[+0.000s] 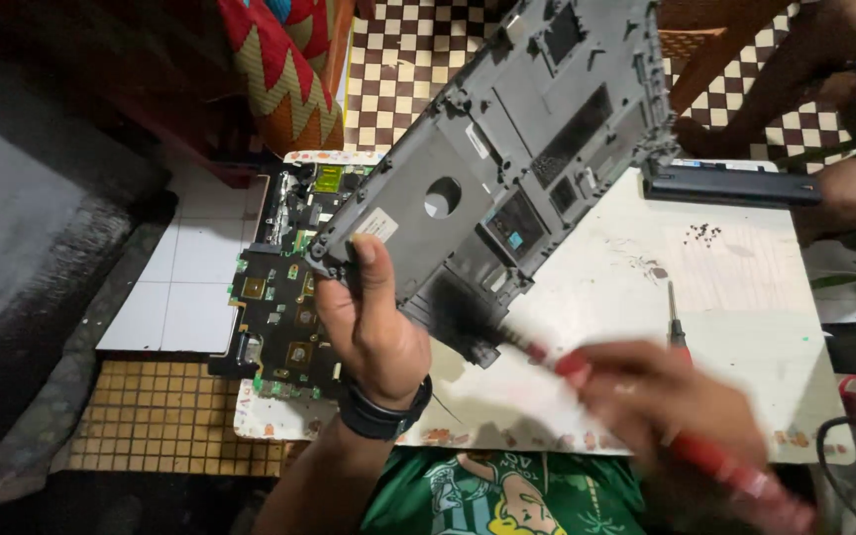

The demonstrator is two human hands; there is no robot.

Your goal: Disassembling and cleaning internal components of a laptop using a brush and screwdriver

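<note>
Left hand: the left hand (374, 327) grips the lower corner of a grey laptop base shell (507, 159), thumb laid up along the inner face, the other fingers wrapped behind the edge and out of sight; a black wristband (385, 414) circles the wrist.

Shell: tilted, held up off the white work board (735, 297), its high end toward 1 o'clock and its held corner toward 7 o'clock; a round hole and several rectangular cut-outs show on the inner face.

Right hand: the right hand (666, 396) is blurred by motion, at 5 o'clock from the shell; the fingers seem closed around a red-handled brush (587, 372), though the exact grip cannot be told.

Brush: dark bristles touch the shell's lower edge; the red handle runs toward 4 o'clock, out past the hand.

Circuit board: a bare black circuit board (279, 312) lies on the work board's left end, at 9 o'clock from the left hand, partly behind the shell.

Screwdriver: a small screwdriver (676, 322) lies on the work board just above the right hand.

Screws: a cluster of tiny dark screws (703, 234) sits at 2 o'clock from the screwdriver.

Battery: a long black battery pack (730, 184) rests at the far edge, just beside the shell's upper right end.
</note>
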